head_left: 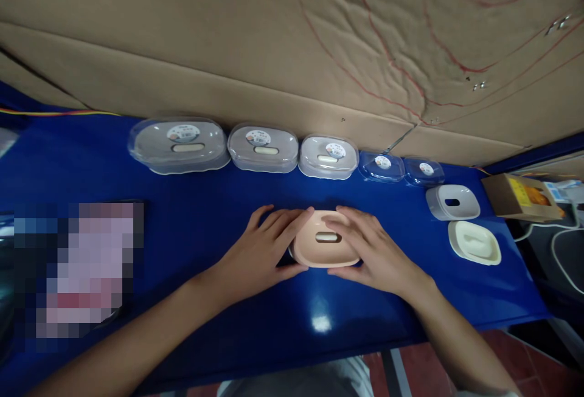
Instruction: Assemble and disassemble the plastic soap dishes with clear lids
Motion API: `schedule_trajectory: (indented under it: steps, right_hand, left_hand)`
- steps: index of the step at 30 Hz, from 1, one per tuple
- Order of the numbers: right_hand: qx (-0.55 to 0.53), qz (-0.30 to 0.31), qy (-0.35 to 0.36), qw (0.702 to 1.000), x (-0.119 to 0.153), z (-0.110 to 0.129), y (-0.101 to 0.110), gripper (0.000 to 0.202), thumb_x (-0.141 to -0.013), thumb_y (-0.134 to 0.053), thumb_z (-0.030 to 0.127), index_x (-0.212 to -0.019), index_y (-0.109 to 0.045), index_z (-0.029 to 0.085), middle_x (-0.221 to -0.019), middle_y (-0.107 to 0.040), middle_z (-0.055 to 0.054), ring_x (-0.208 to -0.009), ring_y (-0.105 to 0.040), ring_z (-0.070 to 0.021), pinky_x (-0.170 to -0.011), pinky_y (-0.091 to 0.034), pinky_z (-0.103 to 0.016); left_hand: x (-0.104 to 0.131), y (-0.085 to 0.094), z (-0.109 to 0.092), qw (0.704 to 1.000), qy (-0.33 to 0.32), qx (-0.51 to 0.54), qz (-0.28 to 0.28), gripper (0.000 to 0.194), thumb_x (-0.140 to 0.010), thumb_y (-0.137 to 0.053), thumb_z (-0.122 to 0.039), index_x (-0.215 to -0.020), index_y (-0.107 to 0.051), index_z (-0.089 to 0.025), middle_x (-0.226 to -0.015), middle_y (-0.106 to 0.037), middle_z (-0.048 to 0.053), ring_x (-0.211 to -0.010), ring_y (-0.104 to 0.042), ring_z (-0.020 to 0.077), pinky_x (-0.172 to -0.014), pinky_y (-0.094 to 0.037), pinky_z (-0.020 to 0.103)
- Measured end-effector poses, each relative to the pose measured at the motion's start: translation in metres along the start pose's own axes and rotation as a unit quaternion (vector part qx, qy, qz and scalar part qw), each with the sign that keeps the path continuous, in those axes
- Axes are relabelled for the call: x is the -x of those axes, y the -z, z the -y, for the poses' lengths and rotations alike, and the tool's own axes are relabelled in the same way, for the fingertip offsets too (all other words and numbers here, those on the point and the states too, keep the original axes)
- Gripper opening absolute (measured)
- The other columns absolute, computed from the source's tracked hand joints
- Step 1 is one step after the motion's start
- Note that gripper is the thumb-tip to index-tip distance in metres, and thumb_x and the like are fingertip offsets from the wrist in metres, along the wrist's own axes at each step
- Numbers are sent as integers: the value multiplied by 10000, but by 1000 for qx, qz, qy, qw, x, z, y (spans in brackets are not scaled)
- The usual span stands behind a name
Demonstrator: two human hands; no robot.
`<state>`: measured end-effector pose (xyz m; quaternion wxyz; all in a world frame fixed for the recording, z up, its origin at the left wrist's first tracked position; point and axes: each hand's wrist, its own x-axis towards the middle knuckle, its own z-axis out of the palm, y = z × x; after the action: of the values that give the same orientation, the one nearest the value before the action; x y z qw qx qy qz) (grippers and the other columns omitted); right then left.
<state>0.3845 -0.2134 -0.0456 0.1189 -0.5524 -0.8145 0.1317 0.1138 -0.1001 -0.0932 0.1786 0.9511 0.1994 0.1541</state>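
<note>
A peach-coloured oval soap dish (314,254) sits on the blue table in front of me. Through the slot in its middle a pale raised bar shows. My left hand (264,245) grips the dish's left end, thumb at the near edge and fingers along the far side. Around the right end closes my right hand (381,251), with one finger reaching over the rim toward the slot. What lies under the dish is mostly hidden.
Along the back stand lidded grey dishes (155,148) and clear lids (387,172) with labels. To the right are a grey slotted tray (440,208), a cream base (490,242) and a cardboard box (506,193). A blurred-out patch (91,263) covers something at left.
</note>
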Motion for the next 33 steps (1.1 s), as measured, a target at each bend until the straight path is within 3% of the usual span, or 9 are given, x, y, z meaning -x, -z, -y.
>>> schedule_trajectory:
  steps: [11, 16, 21, 25, 29, 33]
  right_hand:
    - [-21, 3, -5, 1000, -1, 2, -5, 817, -1002, -707, 602, -1671, -380, 265, -1646, -483, -202, -1549, -458, -394, -1204, -490, -624]
    - [-32, -15, 6, 999, -2, 3, -6, 790, -986, -737, 581, -1629, -428, 241, -1579, -517, -214, -1519, -475, -405, -1189, -504, -624]
    - [-19, -7, 16, 1000, -2, 2, -7, 771, -971, -779, 519, -1613, -446, 252, -1597, -500, -209, -1517, -477, -408, -1176, -511, -621]
    - [-4, -18, 31, 999, -3, 1, -11, 702, -998, -744, 501, -1573, -479, 199, -1595, -500, -238, -1517, -475, -417, -1168, -511, -625]
    - [11, -38, 43, 998, -4, -1, -17, 671, -1026, -698, 509, -1555, -474, 162, -1613, -488, -270, -1533, -458, -424, -1161, -511, -644]
    - [41, -32, 58, 997, -6, 0, -19, 618, -1046, -681, 491, -1565, -509, 204, -1662, -454, -241, -1573, -417, -412, -1193, -493, -634]
  left_hand:
    - [1, 0, 2, 999, -31, -7, -1, 901, -1033, -599, -704, -1700, -292, -183, -1582, -580, 195, -1428, -545, 374, -1245, -263, 594]
    - [0, 3, 1, 999, -33, -2, -3, 783, -1046, -644, -621, -1656, -378, -207, -1567, -593, 179, -1418, -554, 365, -1232, -294, 579]
    - [0, 4, -1, 999, -35, -2, 11, 840, -997, -724, -614, -1646, -373, -211, -1539, -607, 183, -1405, -565, 375, -1219, -325, 601]
    - [0, 6, -1, 999, -36, -5, 6, 865, -960, -798, -537, -1638, -380, -201, -1522, -613, 185, -1392, -577, 377, -1214, -356, 597]
    - [-1, 6, -2, 999, -33, -13, 5, 794, -965, -785, -432, -1623, -408, -195, -1515, -609, 193, -1394, -579, 380, -1210, -386, 596]
    - [0, 6, -2, 999, -31, -27, -8, 716, -966, -749, -352, -1590, -451, -168, -1501, -612, 212, -1392, -586, 391, -1192, -425, 590]
